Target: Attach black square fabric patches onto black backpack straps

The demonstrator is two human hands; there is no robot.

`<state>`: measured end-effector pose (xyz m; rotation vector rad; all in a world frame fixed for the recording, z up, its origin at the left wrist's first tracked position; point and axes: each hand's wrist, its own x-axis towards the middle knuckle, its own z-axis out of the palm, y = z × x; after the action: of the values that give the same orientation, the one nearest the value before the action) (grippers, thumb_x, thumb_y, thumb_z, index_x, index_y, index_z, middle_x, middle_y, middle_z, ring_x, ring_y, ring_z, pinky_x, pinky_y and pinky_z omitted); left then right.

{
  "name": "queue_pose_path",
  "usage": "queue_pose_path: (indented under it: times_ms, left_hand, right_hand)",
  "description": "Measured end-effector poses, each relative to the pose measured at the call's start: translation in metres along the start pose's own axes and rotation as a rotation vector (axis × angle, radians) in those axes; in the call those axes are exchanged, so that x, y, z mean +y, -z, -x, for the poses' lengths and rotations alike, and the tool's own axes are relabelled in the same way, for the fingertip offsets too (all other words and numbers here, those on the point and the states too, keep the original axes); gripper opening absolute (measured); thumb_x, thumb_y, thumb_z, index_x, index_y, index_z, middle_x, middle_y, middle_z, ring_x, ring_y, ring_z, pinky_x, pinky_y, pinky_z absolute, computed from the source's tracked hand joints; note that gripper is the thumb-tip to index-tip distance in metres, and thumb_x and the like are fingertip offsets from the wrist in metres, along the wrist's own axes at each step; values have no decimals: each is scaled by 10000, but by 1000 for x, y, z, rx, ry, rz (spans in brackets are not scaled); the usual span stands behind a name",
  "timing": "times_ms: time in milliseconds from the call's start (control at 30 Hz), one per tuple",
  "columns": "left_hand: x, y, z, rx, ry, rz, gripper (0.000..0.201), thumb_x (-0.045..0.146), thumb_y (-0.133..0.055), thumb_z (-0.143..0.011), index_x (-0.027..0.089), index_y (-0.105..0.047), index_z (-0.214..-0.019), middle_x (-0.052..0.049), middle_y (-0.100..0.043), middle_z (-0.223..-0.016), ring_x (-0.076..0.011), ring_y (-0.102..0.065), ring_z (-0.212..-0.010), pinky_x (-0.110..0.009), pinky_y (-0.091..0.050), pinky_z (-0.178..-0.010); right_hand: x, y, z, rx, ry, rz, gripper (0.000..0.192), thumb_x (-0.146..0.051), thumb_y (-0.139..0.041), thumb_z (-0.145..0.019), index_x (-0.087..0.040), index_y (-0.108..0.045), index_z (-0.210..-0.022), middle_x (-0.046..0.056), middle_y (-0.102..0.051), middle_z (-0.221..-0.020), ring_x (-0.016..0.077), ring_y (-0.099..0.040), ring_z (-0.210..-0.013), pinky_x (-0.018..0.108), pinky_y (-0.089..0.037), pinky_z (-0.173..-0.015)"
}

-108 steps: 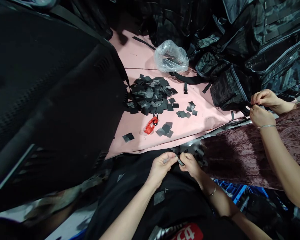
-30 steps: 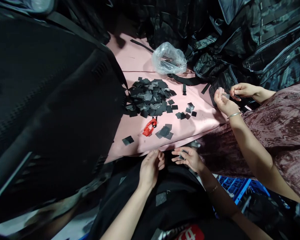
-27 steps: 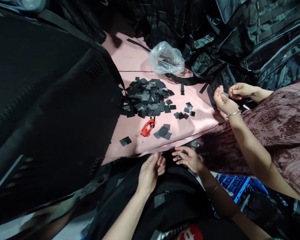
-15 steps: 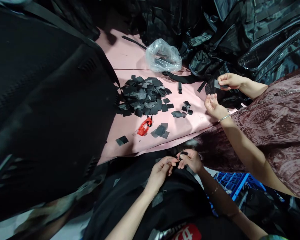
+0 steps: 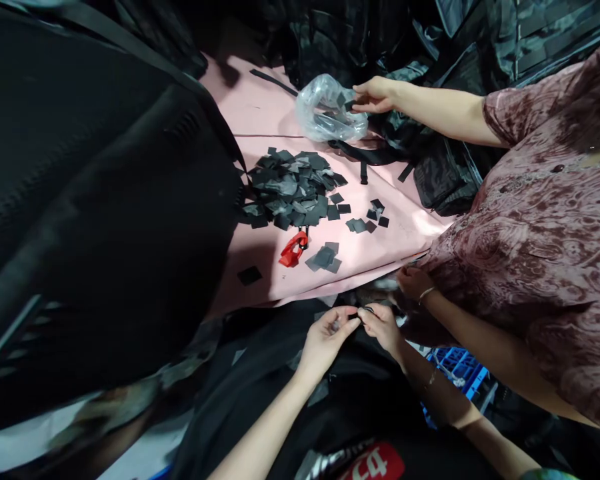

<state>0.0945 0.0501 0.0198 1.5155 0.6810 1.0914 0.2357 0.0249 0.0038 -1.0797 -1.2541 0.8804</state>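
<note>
Broad pink-covered bench (image 5: 275, 123) at centre, hemmed in by dark bulk: large black fabric mass (image 5: 95, 200) on the left, heaped black and grey camouflage backpacks (image 5: 480, 33) along the far and right edges. On the right, co-worker in a maroon patterned garment (image 5: 545, 220), one hand (image 5: 375, 97) reaching to the crumpled clear plastic bag (image 5: 327, 113) at the far side of the bench, the other (image 5: 414, 283) low by the near edge. Mid-bench, big heap of small black squares (image 5: 293, 187), loose squares scattered just right of it. Near that heap, small red clip (image 5: 292, 250). Past the near edge of the bench, left hand (image 5: 325, 337) and right hand (image 5: 380, 325) fingertip to fingertip, fingers of both pinched on a tiny dark piece (image 5: 363, 313) between them, over black cloth.
</note>
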Motion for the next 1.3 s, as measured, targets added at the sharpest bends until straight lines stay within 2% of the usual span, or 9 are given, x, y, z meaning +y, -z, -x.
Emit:
queue_pose_path:
  times_ms: [200, 333, 433, 533, 633, 767, 933, 1100, 1300]
  left_hand:
    - [4, 5, 0, -115, 42, 42, 495, 415, -723, -623, 112, -569, -982, 12, -396, -684, -84, -408, -632, -198, -346, -620]
    - [7, 8, 1, -161, 72, -8, 467, 447, -710, -625, 105, -531, -888, 9, -414, -678, -66, -361, -564, -183, -294, -515]
    - [4, 10, 2, -202, 115, -34, 465, 470, -697, -631, 114, -478, -834, 11, -418, -656, -60, -332, -533, -178, -267, -481]
    - [-1, 12, 5, -144, 132, 95, 474, 515, -664, -660, 125, -408, -747, 49, -286, -575, -41, -230, -487, -170, -197, -448]
    - [-4, 13, 12, -60, 90, 104, 468, 515, -660, -675, 117, -425, -751, 50, -272, -564, -32, -211, -475, -169, -161, -438]
    - [-2, 13, 23, -86, 64, 38, 454, 518, -630, -710, 93, -493, -798, 29, -327, -576, -34, -250, -476, -175, -174, -440]
    - [2, 15, 38, -80, 48, 180, 499, 493, -607, -744, 101, -564, -1051, -5, -374, -702, -32, -262, -502, -183, -198, -448]
    - [8, 26, 48, -12, -34, -9, 365, 445, -607, -749, 130, -688, -915, -72, -486, -867, -56, -368, -542, -200, -272, -445]
    - [16, 31, 56, 81, -130, -129, 264, 393, -634, -727, 135, -658, -678, -45, -495, -713, -101, -444, -624, -207, -337, -557]
  right_hand:
    - [-9, 4, -4, -237, -208, -33, 632, -687, -598, -585, -139, -284, -566, -66, -235, -427, 6, -210, -354, 169, -119, -352]
    - [-13, 3, 0, -236, -269, -25, 656, -723, -598, -539, -138, -304, -578, -68, -258, -431, 5, -217, -354, 162, -139, -347]
    - [-18, 0, 5, -192, -228, 40, 630, -742, -486, -640, -132, -341, -577, -42, -314, -447, 14, -244, -357, 168, -166, -346]
    - [-23, -2, 12, -144, -43, 192, 442, -526, -476, -785, -102, -460, -659, -10, -428, -496, 35, -371, -399, 163, -286, -402]
    - [-26, -6, 18, -86, 35, 251, 257, -330, -573, -738, -107, -545, -861, 5, -540, -621, 67, -502, -502, 166, -394, -483]
    - [-32, -13, 24, -42, 43, 185, 193, -290, -574, -737, -100, -547, -757, 12, -533, -550, 79, -503, -481, 178, -411, -491]
    - [-44, -15, 26, -136, 4, 204, 245, -318, -600, -739, -101, -511, -671, 0, -503, -478, 64, -458, -419, 164, -369, -455]
    - [-45, -17, 26, -289, -93, 168, 236, -298, -596, -724, -91, -512, -649, 14, -521, -483, 78, -473, -400, 171, -372, -424]
    - [-37, -29, 31, -201, -104, 32, 233, -278, -637, -669, -96, -493, -692, 3, -514, -469, 91, -478, -389, 177, -376, -408]
